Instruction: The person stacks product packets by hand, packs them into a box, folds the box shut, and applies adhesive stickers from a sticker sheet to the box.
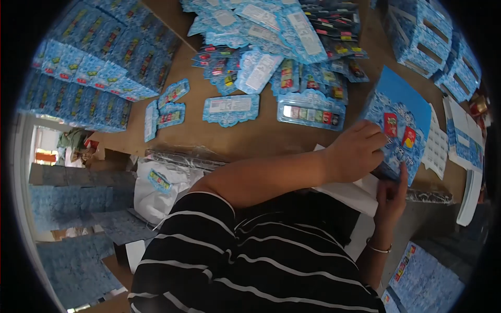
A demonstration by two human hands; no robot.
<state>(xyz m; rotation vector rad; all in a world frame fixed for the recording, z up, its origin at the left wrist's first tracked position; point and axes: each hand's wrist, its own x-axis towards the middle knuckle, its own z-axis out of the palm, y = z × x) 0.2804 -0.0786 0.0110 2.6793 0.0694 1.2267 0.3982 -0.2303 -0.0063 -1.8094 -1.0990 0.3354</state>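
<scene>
A blue printed cardboard box (401, 107) with two red-and-yellow patches stands tilted at the table's right front edge. My left hand (357, 148) reaches across from the left, its fingers curled closed on the box's near left side. Below the box, my right hand (392, 197), with a bracelet at the wrist, grips its lower edge, one finger extended up along the face. White paper or card (347, 195) lies under my left forearm. Just left of the box is a blister pack (311, 110) with a row of small coloured items inside.
Blister packs (266, 31) are heaped at the back. Several loose ones (230, 109) lie on the brown table (180, 141). Filled blue boxes (88, 57) are stacked at left, more cartons (422, 36) at back right. A white sheet with printed marks (436, 148) lies right.
</scene>
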